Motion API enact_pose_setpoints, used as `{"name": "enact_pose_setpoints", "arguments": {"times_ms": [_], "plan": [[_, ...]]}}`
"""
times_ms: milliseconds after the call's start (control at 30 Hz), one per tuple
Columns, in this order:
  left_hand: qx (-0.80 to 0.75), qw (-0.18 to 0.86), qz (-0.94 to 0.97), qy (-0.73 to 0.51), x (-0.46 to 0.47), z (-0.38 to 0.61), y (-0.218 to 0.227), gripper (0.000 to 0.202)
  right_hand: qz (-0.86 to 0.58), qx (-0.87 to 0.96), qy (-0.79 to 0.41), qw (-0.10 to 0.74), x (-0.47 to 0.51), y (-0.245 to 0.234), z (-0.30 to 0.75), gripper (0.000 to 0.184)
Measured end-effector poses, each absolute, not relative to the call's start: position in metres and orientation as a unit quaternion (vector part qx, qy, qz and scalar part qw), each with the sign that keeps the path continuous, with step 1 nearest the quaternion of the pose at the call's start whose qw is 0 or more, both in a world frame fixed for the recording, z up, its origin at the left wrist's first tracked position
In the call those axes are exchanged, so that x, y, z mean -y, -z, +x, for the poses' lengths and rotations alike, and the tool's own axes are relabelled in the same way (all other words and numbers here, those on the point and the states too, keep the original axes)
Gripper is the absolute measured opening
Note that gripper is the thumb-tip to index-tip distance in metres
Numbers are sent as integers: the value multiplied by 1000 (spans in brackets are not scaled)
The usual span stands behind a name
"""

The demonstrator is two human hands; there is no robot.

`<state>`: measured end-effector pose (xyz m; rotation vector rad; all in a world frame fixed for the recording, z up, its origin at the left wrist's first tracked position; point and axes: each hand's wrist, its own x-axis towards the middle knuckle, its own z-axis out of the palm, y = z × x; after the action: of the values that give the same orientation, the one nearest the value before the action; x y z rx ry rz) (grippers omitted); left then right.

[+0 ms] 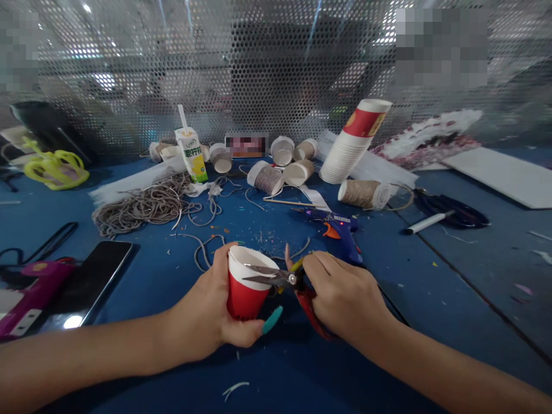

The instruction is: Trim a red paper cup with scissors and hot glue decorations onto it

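A person's left hand [211,305] grips a red-and-white paper cup [248,294] at the lower centre of the frame, while the right hand [345,287], closed round the handles, brings scissors [291,279] to its rim. The cup stands mouth up, its long axis near vertical with a slight lean; the scissors lie crosswise, slightly parted blades pointing left over the cup's white top band. Trimming appears to be at an early stage: the visible red wall looks whole, most of the cup seemingly uncut, though whether the blades have bitten cannot be told. White slivers [236,390] lie at the bottom of the frame. Cord-wrapped cups [266,177] sit at upper centre, near a tilted stack of paper cups [345,152].
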<state>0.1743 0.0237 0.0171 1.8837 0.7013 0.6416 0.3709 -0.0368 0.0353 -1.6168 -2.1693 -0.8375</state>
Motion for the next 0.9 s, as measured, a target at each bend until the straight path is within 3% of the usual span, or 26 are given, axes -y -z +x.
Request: {"name": "enact_pose_setpoints", "arguments": {"times_ms": [267,400,500,667,800,900], "plan": [[-345,552,730,-209,-26,176,-38,59,-615,754,180,147,34,-37,371,20],[-361,602,678,-219,-35,177,-34,52,-666,736,45,112,30,-44,368,8],[-360,605,652,-281,-48,177,-30,51,-668,726,-63,150,22,-47,366,17],[-391,528,666,-353,-73,176,-29,47,-671,706,-143,177,10,-52,364,26],[-442,429,634,-467,-84,174,-26,49,-684,706,-150,107,3,-79,367,21],[-442,412,618,-502,-86,174,-22,54,-673,711,-187,75,-25,-112,385,22]]}}
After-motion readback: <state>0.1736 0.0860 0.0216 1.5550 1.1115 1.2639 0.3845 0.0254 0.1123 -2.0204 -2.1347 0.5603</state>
